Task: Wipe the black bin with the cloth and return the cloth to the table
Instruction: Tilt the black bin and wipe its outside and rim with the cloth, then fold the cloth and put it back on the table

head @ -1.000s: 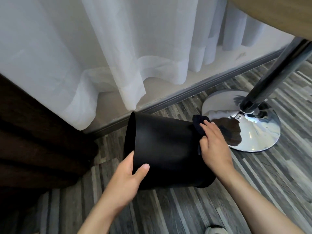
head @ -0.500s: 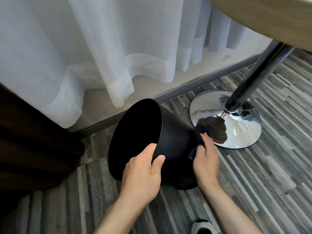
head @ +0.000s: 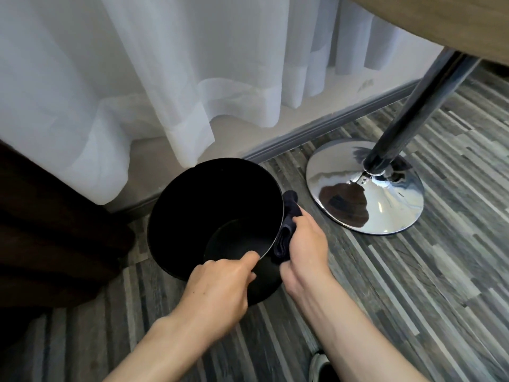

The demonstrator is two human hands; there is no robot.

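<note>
Both forearms are bare, unsleeved; a shoe, apparently white-edged, peeks in at the bottom.

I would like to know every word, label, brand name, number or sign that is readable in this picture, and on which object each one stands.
None: no text can be read anywhere in the picture.
The black bin shows no label or print on its inside or rim.
The cloth, bunched in the right hand, shows no tag.
The chrome table base carries only reflections, no marking.
The left hand grips the bin's rim and covers nothing readable.
</note>
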